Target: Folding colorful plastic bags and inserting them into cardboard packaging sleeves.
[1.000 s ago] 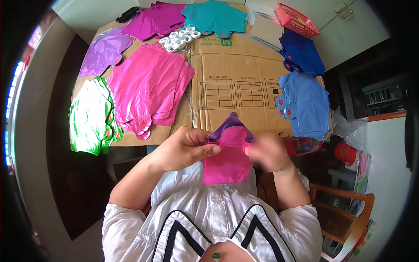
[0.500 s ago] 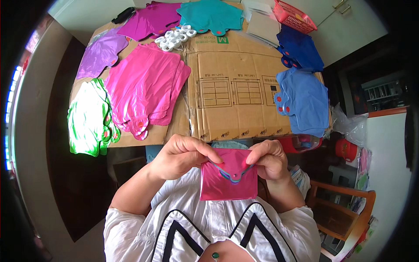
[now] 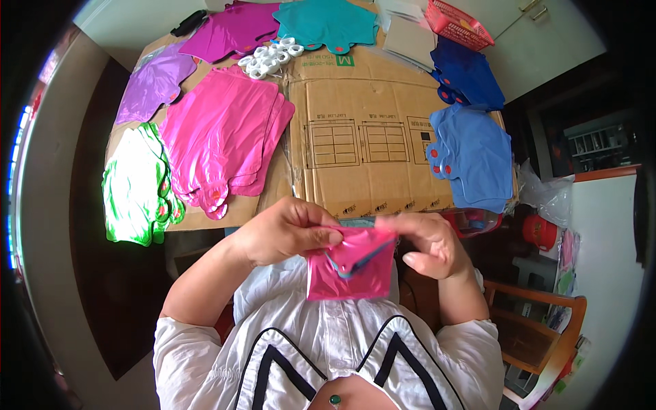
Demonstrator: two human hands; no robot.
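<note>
Right hand (image 3: pixel 436 244) has spread wide — blurred, perhaps touching; left hand (image 3: pixel 290 234) pinches pink pouch (image 3: pixel 365 283) — one-sided grip could let it twist

A red basket (image 3: pixel 456 29) sits at the far right, a wooden chair (image 3: pixel 547 296) nearer.

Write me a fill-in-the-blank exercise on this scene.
The left hand holds a pouch whose main colour is ____.
The red basket stands to the ____ of the teal pieces.
Green-and-white pieces lie on the cardboard, along its ____ side.

Missing words: pink; right; left.
</note>
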